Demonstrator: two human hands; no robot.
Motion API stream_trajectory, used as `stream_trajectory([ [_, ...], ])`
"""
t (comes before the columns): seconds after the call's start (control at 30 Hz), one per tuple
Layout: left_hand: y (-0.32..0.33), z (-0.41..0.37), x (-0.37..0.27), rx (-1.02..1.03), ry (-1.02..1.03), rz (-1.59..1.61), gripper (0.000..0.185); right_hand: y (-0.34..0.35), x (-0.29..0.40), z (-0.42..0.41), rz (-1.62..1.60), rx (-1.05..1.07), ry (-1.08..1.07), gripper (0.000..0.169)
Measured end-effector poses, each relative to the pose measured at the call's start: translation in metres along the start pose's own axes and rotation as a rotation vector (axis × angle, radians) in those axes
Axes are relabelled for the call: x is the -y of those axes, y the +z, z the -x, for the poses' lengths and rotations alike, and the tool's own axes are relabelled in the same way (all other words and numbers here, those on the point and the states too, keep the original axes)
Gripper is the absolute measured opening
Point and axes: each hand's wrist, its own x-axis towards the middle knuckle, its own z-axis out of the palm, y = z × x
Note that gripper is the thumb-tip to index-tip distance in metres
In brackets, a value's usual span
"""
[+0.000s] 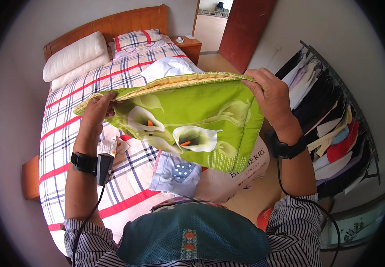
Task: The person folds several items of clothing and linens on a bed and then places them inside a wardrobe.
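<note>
A bright green pillowcase [205,106] printed with white calla lilies is stretched in the air over the bed, its yellow-trimmed edge running along the top. My left hand [97,108] pinches one end of that edge, thumb uppermost. At the other end, my right hand [267,93] grips the corner from above. The cloth hangs slack between both hands, its left side bunched near my fingers. Below it on the bed lies a folded light-blue cloth [179,175] with a dotted heart patch, partly covered by the pillowcase. A small pale crumpled item [112,147] rests near my left forearm.
The bed [65,140] has a plaid sheet, rolled white quilts [75,58], a plaid pillow [137,40] and a white cloth [169,66]. A wooden nightstand [189,46] stands beside it. To the right are a clothes rack [342,90] with hanging garments and a red door [245,30].
</note>
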Motion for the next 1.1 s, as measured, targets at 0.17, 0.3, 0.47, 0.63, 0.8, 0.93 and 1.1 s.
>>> stream_trajectory([
  [0.17, 0.014, 0.013, 0.018, -0.120, 0.019, 0.132, 0.028, 0.005, -0.003, 0.030, -0.250, 0.187, 0.049, 0.017],
  [0.3, 0.005, 0.016, 0.041, -0.102, -0.027, 0.361, 0.027, 0.002, 0.006, 0.046, -0.475, 0.339, 0.068, 0.019],
  [0.47, 0.022, 0.013, 0.050, -0.060, -0.089, 0.501, 0.023, 0.013, -0.001, 0.073, -0.595, 0.482, 0.217, 0.021],
  [0.63, 0.090, -0.011, 0.049, 0.095, -0.130, 0.610, 0.027, 0.025, -0.070, 0.115, -0.647, 0.174, 0.542, 0.016],
  [0.8, 0.105, -0.022, 0.060, 0.260, 0.000, 0.903, 0.039, -0.006, -0.052, 0.125, -0.848, 0.091, 0.645, 0.022],
  [0.93, 0.094, 0.012, 0.124, 0.314, -0.185, 0.779, 0.044, -0.014, -0.021, 0.172, -1.005, 0.677, 0.232, 0.025],
  [1.1, 0.073, 0.085, 0.268, 0.220, -0.658, -0.128, 0.037, 0.082, 0.034, 0.267, -1.192, 0.976, 0.379, 0.025],
])
